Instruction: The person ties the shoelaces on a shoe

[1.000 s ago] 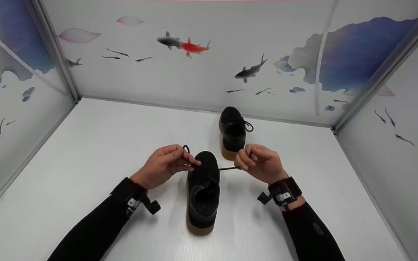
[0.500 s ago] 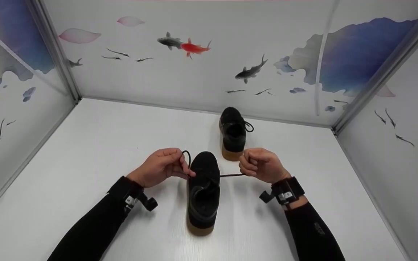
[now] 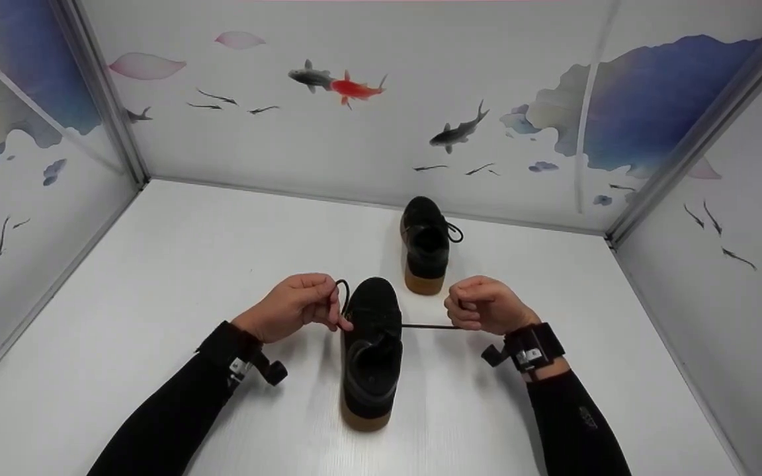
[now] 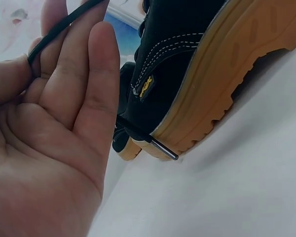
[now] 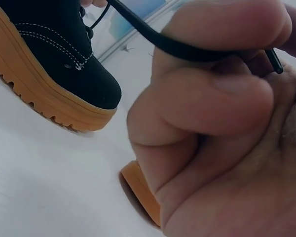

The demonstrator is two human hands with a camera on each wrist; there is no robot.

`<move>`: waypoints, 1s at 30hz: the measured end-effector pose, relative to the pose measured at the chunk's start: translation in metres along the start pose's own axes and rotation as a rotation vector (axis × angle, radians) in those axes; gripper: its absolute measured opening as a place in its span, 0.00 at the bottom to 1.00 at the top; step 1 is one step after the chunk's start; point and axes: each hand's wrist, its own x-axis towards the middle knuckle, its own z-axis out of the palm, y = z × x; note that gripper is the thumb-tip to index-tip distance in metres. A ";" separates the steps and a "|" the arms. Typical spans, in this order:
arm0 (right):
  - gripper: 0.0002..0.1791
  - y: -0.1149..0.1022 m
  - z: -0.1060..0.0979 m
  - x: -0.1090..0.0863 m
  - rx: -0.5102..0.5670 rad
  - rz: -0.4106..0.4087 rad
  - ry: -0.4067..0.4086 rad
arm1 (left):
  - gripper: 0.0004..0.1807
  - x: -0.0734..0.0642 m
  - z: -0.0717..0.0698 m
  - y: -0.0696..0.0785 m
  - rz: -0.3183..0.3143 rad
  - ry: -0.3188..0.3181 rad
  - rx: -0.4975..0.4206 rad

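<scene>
A black shoe (image 3: 372, 390) with a tan sole stands on the white table, toe pointing away, between my hands. My left hand (image 3: 295, 307), at its left side, pinches a black shoelace (image 4: 64, 23) between thumb and fingers; its tipped end hangs loose behind the fingers in the left wrist view. My right hand (image 3: 492, 305), off to the right, has curled fingers gripping the other lace end (image 5: 153, 35). That lace runs taut and nearly level from the shoe to the right fist. The lacing on top of the shoe is too dark to make out.
A second black shoe (image 3: 426, 248), its lace looped at the right side, stands farther back near the rear wall. White panels (image 3: 354, 145) printed with fish and petals enclose the table (image 3: 222, 231) at the back and sides. Each wrist wears a strapped camera.
My right hand has moved right and slightly nearer, drawing out more lace. The left hand has shifted a little left and down, off the shoe's top to its side.
</scene>
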 end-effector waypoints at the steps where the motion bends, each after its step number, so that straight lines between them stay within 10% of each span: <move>1: 0.23 0.000 -0.001 -0.001 -0.008 0.008 0.001 | 0.19 0.000 0.000 0.000 -0.001 0.000 0.007; 10: 0.23 0.000 -0.004 -0.002 -0.015 0.045 0.003 | 0.17 0.004 0.002 0.003 -0.025 0.041 0.044; 21: 0.23 0.003 -0.001 -0.001 0.046 -0.010 0.007 | 0.14 0.020 0.044 0.019 -0.011 0.425 0.174; 30: 0.22 0.001 -0.001 0.000 0.036 -0.047 -0.004 | 0.14 0.046 0.043 0.024 0.090 0.401 0.445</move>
